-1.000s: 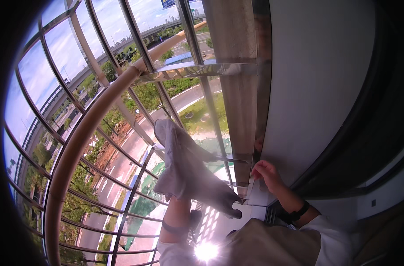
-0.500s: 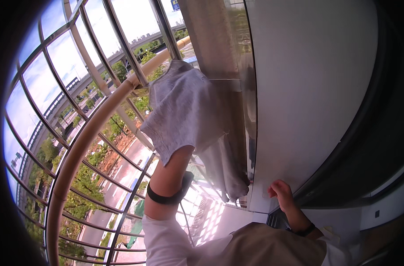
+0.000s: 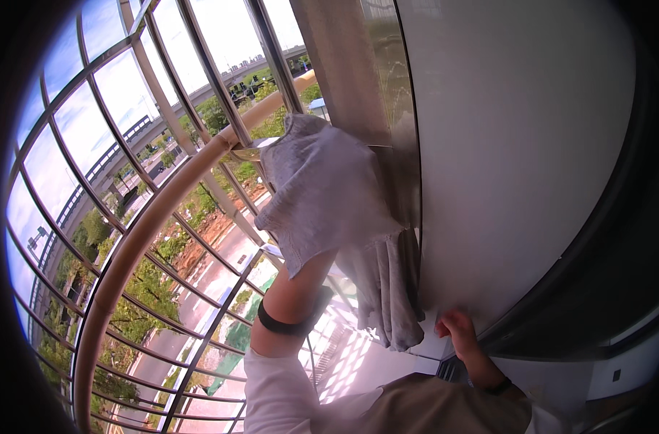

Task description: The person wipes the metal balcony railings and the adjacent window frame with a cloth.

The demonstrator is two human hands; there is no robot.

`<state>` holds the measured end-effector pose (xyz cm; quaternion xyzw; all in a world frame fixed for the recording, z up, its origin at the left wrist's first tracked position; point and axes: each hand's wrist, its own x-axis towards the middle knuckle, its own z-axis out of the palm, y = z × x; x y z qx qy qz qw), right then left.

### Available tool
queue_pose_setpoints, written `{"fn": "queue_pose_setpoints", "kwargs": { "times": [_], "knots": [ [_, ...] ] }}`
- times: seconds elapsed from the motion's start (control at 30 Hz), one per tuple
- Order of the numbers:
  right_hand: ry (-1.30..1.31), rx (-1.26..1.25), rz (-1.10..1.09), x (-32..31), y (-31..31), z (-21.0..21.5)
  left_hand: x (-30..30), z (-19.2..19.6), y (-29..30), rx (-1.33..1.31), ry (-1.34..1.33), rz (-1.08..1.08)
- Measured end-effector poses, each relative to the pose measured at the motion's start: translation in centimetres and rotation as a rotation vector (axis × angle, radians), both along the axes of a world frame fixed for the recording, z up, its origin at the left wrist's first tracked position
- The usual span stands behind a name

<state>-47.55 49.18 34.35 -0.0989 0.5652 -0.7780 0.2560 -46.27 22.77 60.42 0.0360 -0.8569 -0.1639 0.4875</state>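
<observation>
My left hand (image 3: 311,195) is buried inside a grey cloth (image 3: 329,210), so I cannot tell whether its grip is spread or pressed together; only the bare forearm shows, rising from about six o'clock toward the centre of the view, with a dark band (image 3: 290,318) around it just above the pushed-back white sleeve (image 3: 279,390). The cloth covers the hand like a hood and sits pressed up by the narrow glass strip (image 3: 394,108) at twelve o'clock, with its loose tail hanging down toward five o'clock along the edge of the white wall panel (image 3: 517,159). My right hand (image 3: 458,329) is low at five o'clock, fingers curled and resting against the bottom of that white panel, holding nothing that I can see; a dark band (image 3: 497,387) circles its wrist. From nine o'clock up to eleven, a curved pale handrail (image 3: 156,224) sweeps past the cloth, with the thin bars of the balcony railing (image 3: 199,340) under it. Beyond the bars I see trees, a road and an elevated bridge far below.
</observation>
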Motion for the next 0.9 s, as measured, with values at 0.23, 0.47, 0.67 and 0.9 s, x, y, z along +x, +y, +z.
{"fn": "queue_pose_setpoints", "kwargs": {
  "times": [0.23,0.47,0.67,0.9],
  "knots": [
    [0.018,0.033,-0.01,-0.4,0.1,-0.9,-0.4,-0.4,2.6,-0.145,-0.006,-0.082],
    [0.026,0.042,0.044,-0.1,-0.7,-2.2,-0.7,-1.8,5.1,-0.265,-0.018,-0.163],
    [0.065,0.051,0.143,1.0,-1.9,-1.1,-1.0,-2.4,6.3,-0.337,0.015,-0.117],
    [0.083,0.101,0.131,1.0,-1.7,-0.6,-2.2,-1.9,1.1,-0.33,-0.045,0.271]
  ]
}}
